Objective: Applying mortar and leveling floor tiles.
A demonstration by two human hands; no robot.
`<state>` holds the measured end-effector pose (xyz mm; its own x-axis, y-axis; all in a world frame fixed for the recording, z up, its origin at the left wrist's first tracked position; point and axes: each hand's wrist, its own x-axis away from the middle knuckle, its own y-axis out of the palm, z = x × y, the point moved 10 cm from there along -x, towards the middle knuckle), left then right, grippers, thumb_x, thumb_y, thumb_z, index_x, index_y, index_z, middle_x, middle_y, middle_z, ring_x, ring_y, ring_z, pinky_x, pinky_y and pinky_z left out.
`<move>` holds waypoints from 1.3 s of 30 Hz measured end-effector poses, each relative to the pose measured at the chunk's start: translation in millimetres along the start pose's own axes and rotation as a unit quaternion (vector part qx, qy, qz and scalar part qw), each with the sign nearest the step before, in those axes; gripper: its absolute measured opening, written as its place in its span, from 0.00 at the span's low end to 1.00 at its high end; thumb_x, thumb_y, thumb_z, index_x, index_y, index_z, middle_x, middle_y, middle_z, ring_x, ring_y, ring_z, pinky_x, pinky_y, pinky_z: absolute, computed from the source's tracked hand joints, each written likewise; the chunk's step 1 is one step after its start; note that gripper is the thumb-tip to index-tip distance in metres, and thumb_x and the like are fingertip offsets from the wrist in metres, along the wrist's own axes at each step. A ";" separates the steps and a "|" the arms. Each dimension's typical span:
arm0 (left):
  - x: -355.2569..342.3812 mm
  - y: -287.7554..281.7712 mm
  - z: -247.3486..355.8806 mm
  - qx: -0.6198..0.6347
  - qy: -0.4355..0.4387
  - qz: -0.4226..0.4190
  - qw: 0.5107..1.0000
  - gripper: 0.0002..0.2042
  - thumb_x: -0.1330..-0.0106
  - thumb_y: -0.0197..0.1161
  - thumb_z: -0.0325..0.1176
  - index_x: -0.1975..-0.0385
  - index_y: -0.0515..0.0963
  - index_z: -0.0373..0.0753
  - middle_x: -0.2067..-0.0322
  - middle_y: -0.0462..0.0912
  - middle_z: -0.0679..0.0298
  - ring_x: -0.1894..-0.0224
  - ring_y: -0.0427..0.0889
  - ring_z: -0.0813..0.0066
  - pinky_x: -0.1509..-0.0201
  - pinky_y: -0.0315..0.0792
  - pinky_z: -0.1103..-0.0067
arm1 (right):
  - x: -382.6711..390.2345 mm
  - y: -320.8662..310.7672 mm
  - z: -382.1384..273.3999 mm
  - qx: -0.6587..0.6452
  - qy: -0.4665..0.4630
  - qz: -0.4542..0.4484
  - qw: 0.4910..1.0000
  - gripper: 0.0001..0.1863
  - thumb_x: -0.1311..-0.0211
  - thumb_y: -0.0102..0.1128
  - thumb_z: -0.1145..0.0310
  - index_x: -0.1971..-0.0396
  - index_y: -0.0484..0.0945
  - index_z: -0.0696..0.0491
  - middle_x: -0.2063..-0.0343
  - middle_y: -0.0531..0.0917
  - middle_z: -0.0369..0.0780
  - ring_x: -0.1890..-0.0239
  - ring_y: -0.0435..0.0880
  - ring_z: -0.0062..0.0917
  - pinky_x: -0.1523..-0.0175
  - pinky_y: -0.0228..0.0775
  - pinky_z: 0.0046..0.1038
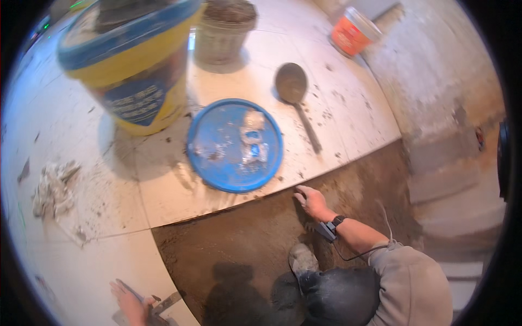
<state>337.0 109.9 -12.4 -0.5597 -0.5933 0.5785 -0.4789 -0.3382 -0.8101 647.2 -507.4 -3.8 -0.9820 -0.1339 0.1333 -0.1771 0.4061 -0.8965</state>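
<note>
My right hand, its fingers bent and close together, is at the edge of the white floor tiles, over the brown bedding. Whatever its fingertips may hold is hidden. On the tile at the lower left is my left hand, with fingers stretched out and thumb apart. A flat grey metal tool lies against and partly under that hand; its full shape is hidden. Beyond my right hand rest a round blue lid with a crumpled wrapper on it and a dirty ladle.
A large yellow bucket with a blue rim stands at the far left. Beside it is a smaller mortar-filled bucket; an orange tub stands by the wall. A crumpled whitish rag lies left. My shoe is on the bedding.
</note>
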 end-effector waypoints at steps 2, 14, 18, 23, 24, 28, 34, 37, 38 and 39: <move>4.3 -6.6 1.2 -0.004 -0.038 -0.001 0.999 0.64 0.67 0.81 0.40 0.29 0.43 0.32 0.28 0.39 0.45 0.27 0.44 0.44 0.30 0.53 0.53 | -7.0 16.8 0.0 0.012 0.006 -0.016 1.000 0.14 0.36 0.58 0.62 0.56 0.77 0.54 0.62 0.82 0.50 0.58 0.79 0.49 0.55 0.72 0.41; 154.0 14.8 -45.2 0.162 -0.147 0.399 0.890 0.28 0.40 0.64 0.32 0.38 0.67 0.35 0.39 0.70 0.51 0.39 0.67 0.49 0.36 0.60 0.63 | -16.7 39.1 25.5 0.025 -0.072 -0.086 0.993 0.13 0.37 0.60 0.62 0.59 0.76 0.55 0.70 0.81 0.52 0.65 0.79 0.51 0.62 0.72 0.42; 211.7 52.5 -44.7 0.187 -0.218 0.270 0.919 0.26 0.39 0.64 0.34 0.42 0.70 0.31 0.45 0.74 0.47 0.42 0.71 0.48 0.36 0.62 0.63 | -19.7 37.0 11.0 0.074 -0.156 -0.084 0.981 0.08 0.38 0.60 0.69 0.65 0.75 0.57 0.73 0.80 0.53 0.69 0.79 0.51 0.65 0.71 0.41; 208.4 60.0 29.5 0.250 -0.169 0.186 0.935 0.28 0.42 0.67 0.36 0.42 0.69 0.33 0.47 0.75 0.46 0.44 0.74 0.48 0.41 0.68 0.65 | 2.1 30.8 -49.2 0.050 -0.300 -0.172 0.937 0.05 0.37 0.58 0.69 0.65 0.73 0.53 0.74 0.79 0.51 0.73 0.79 0.53 0.70 0.69 0.49; 191.4 44.7 46.4 0.258 -0.117 0.215 0.935 0.29 0.42 0.67 0.36 0.42 0.68 0.33 0.46 0.75 0.45 0.44 0.73 0.47 0.41 0.69 0.65 | -0.2 9.9 -70.5 -0.022 -0.341 -0.111 0.933 0.04 0.38 0.58 0.72 0.67 0.73 0.55 0.76 0.78 0.50 0.74 0.79 0.49 0.70 0.70 0.44; 126.3 32.5 54.8 0.263 -0.177 0.202 0.927 0.31 0.44 0.69 0.33 0.41 0.67 0.30 0.48 0.73 0.43 0.44 0.72 0.45 0.41 0.67 0.66 | -75.8 -20.8 -57.6 -0.173 -0.083 -0.100 0.976 0.14 0.27 0.48 0.66 0.74 0.70 0.57 0.82 0.73 0.33 0.81 0.71 0.17 0.75 0.62 0.21; 130.7 8.5 44.1 0.384 -0.053 0.410 0.826 0.27 0.42 0.66 0.33 0.43 0.70 0.33 0.47 0.74 0.43 0.45 0.74 0.48 0.44 0.70 0.68 | -36.8 -57.7 -6.6 -0.102 -0.230 -0.077 0.965 0.08 0.31 0.53 0.68 0.65 0.71 0.58 0.79 0.74 0.38 0.79 0.74 0.25 0.72 0.66 0.27; 169.9 46.9 38.1 0.388 -0.061 0.316 0.864 0.18 0.39 0.63 0.33 0.50 0.76 0.31 0.56 0.82 0.44 0.50 0.80 0.48 0.46 0.72 0.68 | 32.5 -41.9 97.1 0.005 -0.125 -0.219 0.968 0.10 0.35 0.58 0.67 0.68 0.72 0.59 0.79 0.75 0.50 0.74 0.77 0.41 0.68 0.67 0.38; 189.6 66.7 36.0 0.410 -0.071 0.285 0.864 0.17 0.38 0.63 0.34 0.52 0.77 0.31 0.56 0.82 0.45 0.51 0.80 0.48 0.47 0.73 0.68 | 57.7 -37.9 132.2 0.066 -0.093 -0.274 0.955 0.10 0.36 0.58 0.67 0.69 0.73 0.59 0.78 0.75 0.54 0.72 0.78 0.45 0.66 0.67 0.40; 214.7 84.4 35.7 0.426 -0.060 0.266 0.863 0.17 0.38 0.62 0.34 0.53 0.77 0.31 0.57 0.82 0.45 0.51 0.80 0.48 0.47 0.73 0.68 | 81.1 -40.4 155.4 0.094 -0.095 -0.300 0.945 0.11 0.36 0.59 0.65 0.69 0.73 0.59 0.75 0.77 0.54 0.70 0.79 0.45 0.65 0.68 0.40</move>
<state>200.5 -72.1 40.1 -0.4483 -0.8842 0.1309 0.5238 -0.3786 -0.7631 585.0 -675.1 -22.4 -0.6761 -0.4552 0.5794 -0.6656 0.0400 -0.7452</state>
